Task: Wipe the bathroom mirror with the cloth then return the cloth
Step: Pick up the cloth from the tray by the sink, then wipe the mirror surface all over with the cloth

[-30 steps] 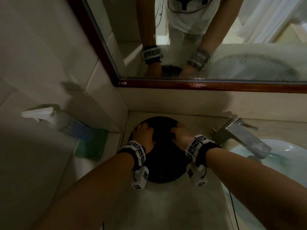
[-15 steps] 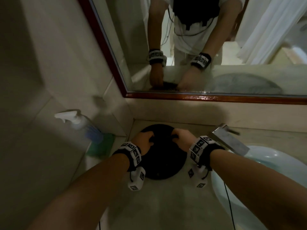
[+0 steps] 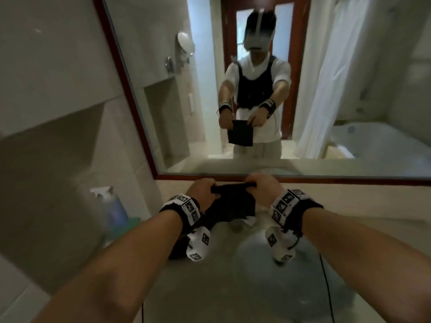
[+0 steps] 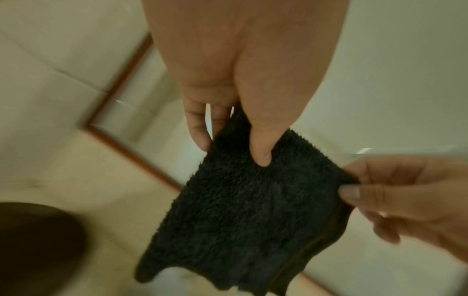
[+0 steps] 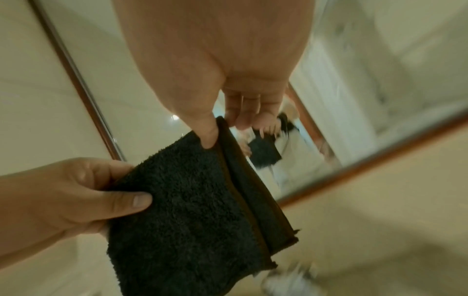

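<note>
A black fluffy cloth [image 3: 229, 203], folded into a square, hangs in the air just below the mirror [image 3: 303, 89], which has a red-brown frame. My left hand [image 3: 205, 192] pinches its upper left corner and my right hand [image 3: 261, 186] pinches its upper right corner. In the left wrist view the cloth [image 4: 253, 210] sits between my thumb and fingers, with the right hand [image 4: 405, 190] gripping the far edge. The right wrist view shows the cloth [image 5: 190, 210] with its folded edges, and the left hand [image 5: 76, 190] holding its other side.
A spray bottle [image 3: 112, 206] and something green [image 3: 133, 221] stand at the left wall. A dark round dish [image 3: 177, 250] lies on the counter under my left wrist. The sink basin [image 3: 303, 276] is low right. The mirror reflects a person, a shower curtain and a bathtub.
Both hands have lifted the cloth off the dark round dish and raised it toward the mirror's lower edge. The head view has tilted upward.
</note>
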`<state>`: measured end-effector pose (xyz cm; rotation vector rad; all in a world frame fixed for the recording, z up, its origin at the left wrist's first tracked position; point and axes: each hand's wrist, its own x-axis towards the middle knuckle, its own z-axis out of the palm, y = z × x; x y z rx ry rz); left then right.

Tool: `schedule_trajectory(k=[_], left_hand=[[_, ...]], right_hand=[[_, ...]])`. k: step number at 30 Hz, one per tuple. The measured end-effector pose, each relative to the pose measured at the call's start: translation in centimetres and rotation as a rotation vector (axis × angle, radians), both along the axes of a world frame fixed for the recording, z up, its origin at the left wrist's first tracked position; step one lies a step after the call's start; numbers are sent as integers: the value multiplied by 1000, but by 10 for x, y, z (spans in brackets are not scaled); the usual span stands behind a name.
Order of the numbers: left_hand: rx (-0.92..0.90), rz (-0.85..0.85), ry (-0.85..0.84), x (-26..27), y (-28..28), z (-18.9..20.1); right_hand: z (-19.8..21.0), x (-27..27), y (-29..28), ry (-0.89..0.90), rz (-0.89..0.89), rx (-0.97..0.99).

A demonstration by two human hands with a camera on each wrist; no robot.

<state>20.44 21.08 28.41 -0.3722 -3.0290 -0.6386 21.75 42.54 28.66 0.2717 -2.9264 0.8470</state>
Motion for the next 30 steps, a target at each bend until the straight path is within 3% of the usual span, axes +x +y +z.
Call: schedule_trajectory(k=[6,13,21,30], left_hand=[[98,-109,138,57,126,79],[242,-287,167,71,250,140],[256,-431,238,28,361,190],[188,-381,402,-49,455,243]], right_hand=[[93,95,126,172,-172,108],[144,135,241,260,-348,-4],[182,110,338,316,-474,-226],[219,43,417,438,-470,-409]])
